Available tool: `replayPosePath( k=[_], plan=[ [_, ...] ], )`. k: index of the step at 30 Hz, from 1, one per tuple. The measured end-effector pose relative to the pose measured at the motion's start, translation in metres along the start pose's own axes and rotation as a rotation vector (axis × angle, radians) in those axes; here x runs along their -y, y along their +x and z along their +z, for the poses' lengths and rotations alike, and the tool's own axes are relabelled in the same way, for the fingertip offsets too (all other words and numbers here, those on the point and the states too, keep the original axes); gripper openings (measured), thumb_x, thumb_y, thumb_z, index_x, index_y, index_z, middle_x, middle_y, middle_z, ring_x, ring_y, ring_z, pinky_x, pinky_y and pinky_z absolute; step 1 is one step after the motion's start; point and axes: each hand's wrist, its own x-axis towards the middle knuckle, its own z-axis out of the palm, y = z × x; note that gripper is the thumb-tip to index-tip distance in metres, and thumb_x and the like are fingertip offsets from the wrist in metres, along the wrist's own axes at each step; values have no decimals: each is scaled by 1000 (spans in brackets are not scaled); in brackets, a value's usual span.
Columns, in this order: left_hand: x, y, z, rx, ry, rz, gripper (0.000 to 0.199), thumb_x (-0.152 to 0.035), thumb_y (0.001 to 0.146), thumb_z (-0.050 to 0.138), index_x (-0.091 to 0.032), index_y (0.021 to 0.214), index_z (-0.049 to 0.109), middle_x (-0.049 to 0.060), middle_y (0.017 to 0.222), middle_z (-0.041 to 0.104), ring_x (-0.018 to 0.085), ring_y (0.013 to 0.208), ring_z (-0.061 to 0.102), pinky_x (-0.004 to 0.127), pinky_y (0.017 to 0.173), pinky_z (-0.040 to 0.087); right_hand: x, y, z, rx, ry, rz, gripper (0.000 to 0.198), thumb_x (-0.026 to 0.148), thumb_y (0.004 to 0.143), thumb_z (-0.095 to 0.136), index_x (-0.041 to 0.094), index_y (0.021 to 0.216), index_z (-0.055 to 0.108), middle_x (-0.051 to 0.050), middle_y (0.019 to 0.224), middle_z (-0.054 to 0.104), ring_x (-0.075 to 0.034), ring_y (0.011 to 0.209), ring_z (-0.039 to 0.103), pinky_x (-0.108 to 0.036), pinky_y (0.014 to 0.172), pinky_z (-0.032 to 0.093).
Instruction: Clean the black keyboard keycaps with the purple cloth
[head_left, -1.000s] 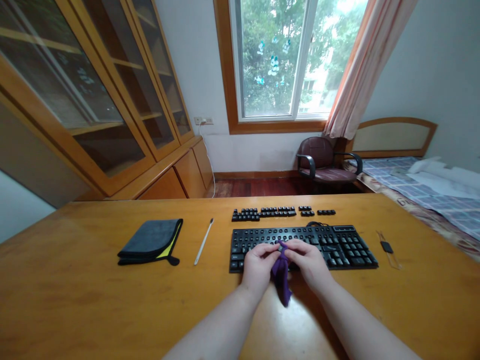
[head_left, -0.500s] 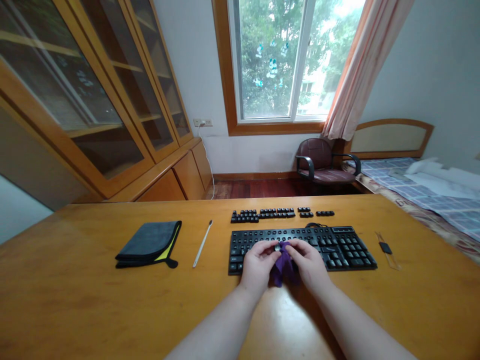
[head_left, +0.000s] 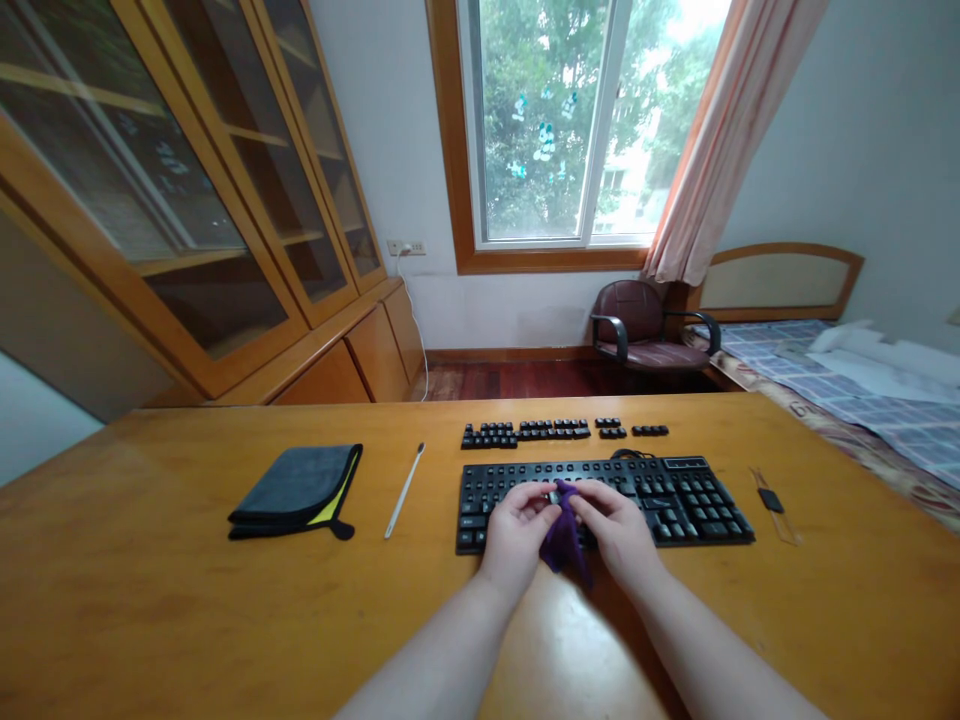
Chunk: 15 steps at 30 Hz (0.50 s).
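Note:
My left hand (head_left: pixel 516 535) pinches a small keycap (head_left: pixel 553 497), mostly hidden by the fingertips, above the black keyboard (head_left: pixel 709 505). Closed around a purple cloth (head_left: pixel 564 545), my right hand (head_left: pixel 621 530) presses it against the keycap, and the cloth's loose end hangs down between both hands. The keyboard lies flat behind and under the hands; its upper rows show bare switch stems, while caps remain on the right-hand block. Behind it, loose black keycaps (head_left: pixel 555 430) stand in rows on the wooden desk (head_left: pixel 315 620).
Left of the keyboard are a thin white brush (head_left: pixel 405 492) and a folded grey cloth (head_left: pixel 296 487) with a yellow inside. A wire keycap puller (head_left: pixel 770 499) with a black middle lies to the right. Past the desk stands a maroon chair (head_left: pixel 637 320).
The purple cloth has shifted between my fingers, and its loose end now hangs lower and further right. Both hands stay nearly in place.

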Motion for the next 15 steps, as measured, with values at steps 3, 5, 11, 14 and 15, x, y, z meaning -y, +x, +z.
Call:
replayPosePath(
  k=[3,5,11,14,15],
  plan=[
    [0,1,-1,-8,6,3,25,-17,62,70,-15,87,69,5,84,67,16,78,63,29,75,51,-3,1,-2,36,-12,-25,28,37,72,65,21,93,72,-8,91,66,-20,78,60,-32,69,49],
    [2,2,-2,-31,-28,-23,26,-16,60,71,-15,86,67,4,81,68,15,76,64,28,73,51,-3,2,-3,93,-30,-54,28,35,72,66,23,96,71,-8,95,66,-22,88,59,-35,79,48],
    [5,1,-4,-46,53,-15,16,-19,61,72,-15,76,68,5,77,70,18,74,66,30,73,52,-2,3,-3,122,-17,-28,26,35,62,75,22,84,74,-7,89,65,-23,89,59,-37,83,46],
    [6,0,-4,-29,127,15,13,-19,63,70,-15,75,70,6,81,71,19,78,66,32,77,52,-1,2,-3,76,5,5,21,36,57,77,19,69,73,-6,80,66,-22,80,61,-35,77,48],
    [6,0,-5,-22,143,24,12,-19,64,69,-16,76,71,7,82,72,20,79,66,32,78,52,-1,2,-3,67,4,6,20,36,57,77,19,68,73,-6,79,66,-21,79,61,-35,76,48]
  ],
)
